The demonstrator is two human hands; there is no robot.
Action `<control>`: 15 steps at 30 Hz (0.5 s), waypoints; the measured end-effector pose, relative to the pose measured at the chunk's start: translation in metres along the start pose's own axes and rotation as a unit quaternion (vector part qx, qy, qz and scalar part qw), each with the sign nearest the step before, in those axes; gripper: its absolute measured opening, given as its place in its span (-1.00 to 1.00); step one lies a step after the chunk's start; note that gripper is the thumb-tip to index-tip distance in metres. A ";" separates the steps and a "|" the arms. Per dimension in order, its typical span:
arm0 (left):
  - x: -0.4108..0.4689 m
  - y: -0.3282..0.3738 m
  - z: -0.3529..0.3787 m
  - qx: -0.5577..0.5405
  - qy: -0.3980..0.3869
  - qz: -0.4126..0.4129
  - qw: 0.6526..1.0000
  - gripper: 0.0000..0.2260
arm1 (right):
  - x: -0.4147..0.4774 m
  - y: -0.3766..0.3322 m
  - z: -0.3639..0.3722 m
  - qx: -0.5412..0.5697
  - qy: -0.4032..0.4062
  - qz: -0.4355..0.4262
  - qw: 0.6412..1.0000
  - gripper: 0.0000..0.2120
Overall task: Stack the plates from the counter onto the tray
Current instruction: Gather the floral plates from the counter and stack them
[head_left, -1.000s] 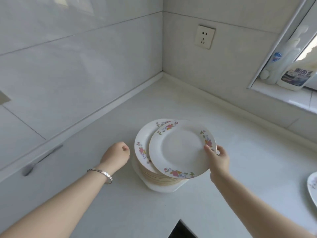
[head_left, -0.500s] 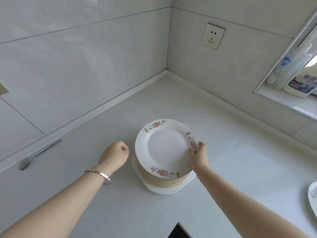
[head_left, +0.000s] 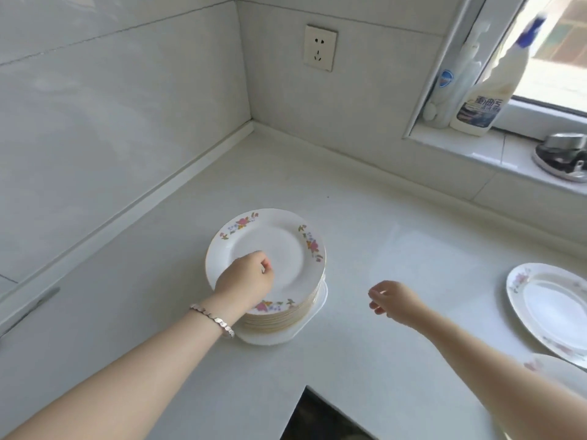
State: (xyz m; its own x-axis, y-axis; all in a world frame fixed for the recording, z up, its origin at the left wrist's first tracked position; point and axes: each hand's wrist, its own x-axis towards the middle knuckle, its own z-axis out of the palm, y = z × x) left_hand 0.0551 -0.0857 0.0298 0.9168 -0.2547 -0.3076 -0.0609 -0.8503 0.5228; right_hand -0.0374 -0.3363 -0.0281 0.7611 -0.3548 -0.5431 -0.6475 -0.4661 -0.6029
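White china with pink and blue flower sprigs on gold-edged rims forms the stack at the centre of the frame. It sits on a white tray, of which you see only the edge poking out below and to the right of the plates. The tray stands on the pale table, near the corner where two tiled walls meet.

Your left hand lies over the near left part of the top plate. Its fingers are curled into a fist and hold nothing. It seems to rest on the plate, though you cannot tell from this angle whether it truly touches. A silver bracelet circles that wrist.

Your right hand hovers over bare table to the right of the stack, clear of the tray. Its fingers are slack and slightly bent, with nothing between them.

At the right edge of the frame a loose plate of the same pattern lies flat on the table, well apart from the stack. Just below it the rim of a second plate shows, partly hidden behind your right forearm.

In the upper middle a socket is set in the wall. In the upper right a windowsill carries two bottles and a metal object too blurred to name.
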 end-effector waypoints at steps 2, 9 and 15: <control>-0.001 0.026 0.020 0.020 -0.026 0.033 0.999 -0.87 | -0.011 0.037 -0.019 -0.046 0.000 0.024 0.999 -0.92; -0.008 0.117 0.109 0.074 -0.115 0.097 0.986 -0.85 | -0.063 0.158 -0.095 -0.089 0.082 0.111 0.986 -0.80; -0.033 0.184 0.188 0.098 -0.154 0.103 0.978 -0.85 | -0.101 0.266 -0.146 -0.091 0.167 0.190 0.963 -0.58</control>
State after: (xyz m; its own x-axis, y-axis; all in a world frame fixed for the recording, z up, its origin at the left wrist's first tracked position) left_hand -0.0602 -0.3201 -0.0133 0.7168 -0.5308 -0.4522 -0.3340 -0.8306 0.4455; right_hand -0.2805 -0.5431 -0.0486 0.4603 -0.7541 -0.4684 -0.8874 -0.3750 -0.2682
